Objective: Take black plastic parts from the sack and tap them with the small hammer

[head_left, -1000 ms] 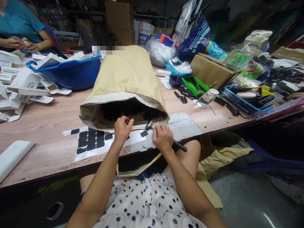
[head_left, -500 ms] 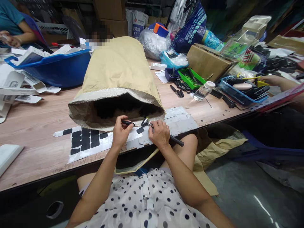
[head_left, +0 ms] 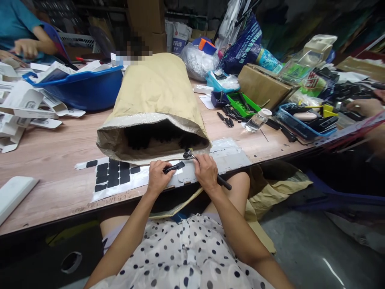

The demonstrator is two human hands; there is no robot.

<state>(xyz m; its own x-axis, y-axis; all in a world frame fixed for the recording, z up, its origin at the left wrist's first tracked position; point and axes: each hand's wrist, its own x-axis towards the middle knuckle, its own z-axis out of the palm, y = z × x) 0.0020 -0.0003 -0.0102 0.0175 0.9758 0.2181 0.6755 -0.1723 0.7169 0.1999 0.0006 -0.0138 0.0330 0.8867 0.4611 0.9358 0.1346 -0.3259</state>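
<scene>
My left hand (head_left: 160,176) pinches a slim black piece (head_left: 171,168) low over the grey cardboard sheet (head_left: 230,154) at the table's front edge. The piece's tip meets or overlaps a small black pad (head_left: 181,165); contact is unclear. In my right hand (head_left: 206,171) is a small hammer (head_left: 224,182), gripped by its shaft, its metal head up and left near the bag's mouth. To the left lies a white sheet (head_left: 141,178) bearing rows of black rounded squares (head_left: 113,179). Behind both hands, the open tan paper bag (head_left: 159,84) shows many dark pieces inside.
A blue basin (head_left: 81,90) of white boxes stands at left. At right are a green tray (head_left: 240,105), a clear bottle (head_left: 258,120) and a blue basket (head_left: 303,124) of black parts. A white block (head_left: 18,194) lies front left. Other people's hands show at both sides.
My left hand has lowered the black piece to the small pad on the cardboard. The hammer stays in my right hand, its head slightly turned. The whole view has shifted a little.
</scene>
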